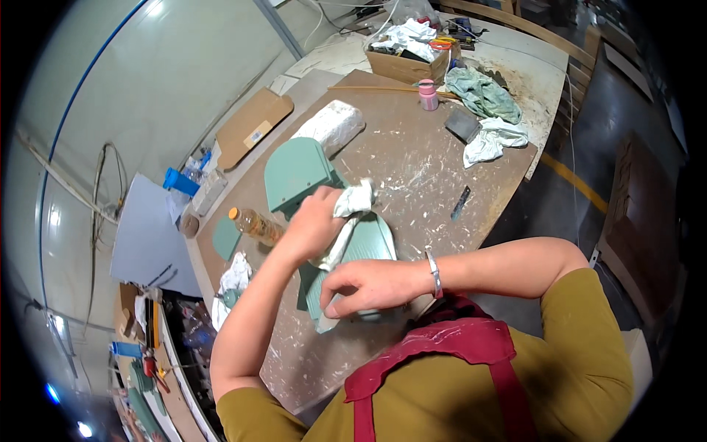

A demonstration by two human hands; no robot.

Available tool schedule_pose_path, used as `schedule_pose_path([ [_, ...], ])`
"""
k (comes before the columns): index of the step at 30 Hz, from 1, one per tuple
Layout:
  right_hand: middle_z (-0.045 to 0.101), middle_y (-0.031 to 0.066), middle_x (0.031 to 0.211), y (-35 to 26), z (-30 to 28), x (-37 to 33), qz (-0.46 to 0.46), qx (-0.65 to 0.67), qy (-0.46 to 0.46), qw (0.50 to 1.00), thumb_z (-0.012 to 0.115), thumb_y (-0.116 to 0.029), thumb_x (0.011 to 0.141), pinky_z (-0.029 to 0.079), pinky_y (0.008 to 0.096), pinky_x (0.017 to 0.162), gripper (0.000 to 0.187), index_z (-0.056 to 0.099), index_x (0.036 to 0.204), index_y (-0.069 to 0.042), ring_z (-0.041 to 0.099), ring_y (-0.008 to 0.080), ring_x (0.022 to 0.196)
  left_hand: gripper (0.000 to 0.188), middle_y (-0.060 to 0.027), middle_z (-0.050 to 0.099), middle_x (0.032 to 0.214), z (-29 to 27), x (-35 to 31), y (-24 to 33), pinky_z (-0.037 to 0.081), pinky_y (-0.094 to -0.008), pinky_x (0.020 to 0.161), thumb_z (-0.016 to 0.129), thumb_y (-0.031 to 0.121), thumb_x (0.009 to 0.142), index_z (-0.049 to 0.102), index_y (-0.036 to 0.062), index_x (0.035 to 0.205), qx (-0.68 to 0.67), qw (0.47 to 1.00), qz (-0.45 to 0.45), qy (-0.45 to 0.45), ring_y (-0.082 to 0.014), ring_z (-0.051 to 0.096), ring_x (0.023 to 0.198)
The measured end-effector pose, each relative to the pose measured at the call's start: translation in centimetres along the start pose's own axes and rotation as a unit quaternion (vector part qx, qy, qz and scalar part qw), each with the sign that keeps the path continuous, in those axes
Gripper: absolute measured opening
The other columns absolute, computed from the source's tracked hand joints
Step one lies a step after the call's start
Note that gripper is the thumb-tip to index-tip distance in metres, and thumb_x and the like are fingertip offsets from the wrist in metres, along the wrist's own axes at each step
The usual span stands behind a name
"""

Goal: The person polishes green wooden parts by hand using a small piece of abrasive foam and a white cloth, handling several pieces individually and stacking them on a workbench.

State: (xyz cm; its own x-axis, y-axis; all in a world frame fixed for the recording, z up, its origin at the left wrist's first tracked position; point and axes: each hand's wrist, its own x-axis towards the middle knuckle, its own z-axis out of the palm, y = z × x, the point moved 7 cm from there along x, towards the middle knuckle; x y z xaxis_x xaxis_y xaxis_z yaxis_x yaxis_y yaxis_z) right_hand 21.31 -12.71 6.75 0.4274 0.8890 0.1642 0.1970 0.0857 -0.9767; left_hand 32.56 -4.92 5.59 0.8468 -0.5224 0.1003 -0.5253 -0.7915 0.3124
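A pale green ribbed piece (377,241) lies on the table in front of me, its lower end reaching under my right hand. My left hand (315,225) is closed on a crumpled white cloth (356,200), which drapes across the green piece. Bent over the near end of that piece, my right hand (374,286) has its fingers curled together. A small pale edge shows at its fingertips, too small to name. Just beyond my left hand stands a larger green piece with a rounded top (296,171).
Left of my forearm lie a bottle with an orange cap (255,225) and a small green piece (226,238). A white wrapped bundle (331,125), pink jar (428,96), grey block (462,125), rags (495,140) and dark cutter (461,202) lie farther off. A cardboard box (405,68) stands behind.
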Motion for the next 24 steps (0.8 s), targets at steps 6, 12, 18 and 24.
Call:
schedule_pose_path([
  [6, 0.067, 0.0078, 0.098, -0.3, 0.4, 0.1, 0.022, -0.003, -0.009, 1.000, 0.063, -0.027, 0.092, 0.048, 0.0321, 0.083, 0.029, 0.066, 0.103, -0.001, 0.061, 0.0171, 0.090, 0.030, -0.0219, 0.065, 0.106, -2.5, -1.4, -5.2, 0.048, -0.0513, 0.084, 0.057, 0.021, 0.087, 0.058, 0.0096, 0.115, 0.112, 0.973, -0.186, 0.077, -0.0439, 0.060, 0.099],
  [12, 0.063, 0.0070, 0.112, -3.0, -14.6, -2.2, -0.180, 0.281, 0.197, 0.922, 0.058, -0.029, 0.097, 0.047, 0.0370, 0.098, 0.032, 0.060, 0.120, -0.006, 0.060, 0.0184, 0.101, 0.028, -0.0230, 0.066, 0.098, -10.3, -11.4, -4.1, 0.048, -0.0458, 0.083, 0.052, 0.010, 0.086, 0.058, 0.0034, 0.113, -0.019, 0.944, -0.192, 0.267, -0.0450, 0.061, 0.096],
  [18, 0.059, 0.0059, 0.097, 0.2, -18.8, 6.0, 0.004, 0.332, 0.107, 0.937, 0.065, -0.028, 0.093, 0.053, 0.0339, 0.086, 0.030, 0.061, 0.109, -0.003, 0.056, 0.0155, 0.088, 0.029, -0.0219, 0.062, 0.106, -9.2, -10.1, 6.9, 0.048, -0.0434, 0.085, 0.059, 0.008, 0.083, 0.057, -0.0002, 0.111, 0.023, 0.949, -0.240, 0.204, -0.0400, 0.061, 0.097],
  [24, 0.061, 0.0054, 0.098, 5.9, -8.3, 13.1, 0.176, 0.354, -0.162, 0.904, 0.067, -0.025, 0.092, 0.052, 0.0305, 0.084, 0.026, 0.062, 0.107, -0.004, 0.059, 0.0166, 0.084, 0.077, -0.0278, 0.036, 0.148, 0.3, -6.2, 11.4, 0.036, -0.0516, 0.108, 0.070, 0.047, 0.083, 0.050, -0.0093, 0.133, 0.178, 0.956, -0.230, 0.026, -0.0513, 0.036, 0.133],
])
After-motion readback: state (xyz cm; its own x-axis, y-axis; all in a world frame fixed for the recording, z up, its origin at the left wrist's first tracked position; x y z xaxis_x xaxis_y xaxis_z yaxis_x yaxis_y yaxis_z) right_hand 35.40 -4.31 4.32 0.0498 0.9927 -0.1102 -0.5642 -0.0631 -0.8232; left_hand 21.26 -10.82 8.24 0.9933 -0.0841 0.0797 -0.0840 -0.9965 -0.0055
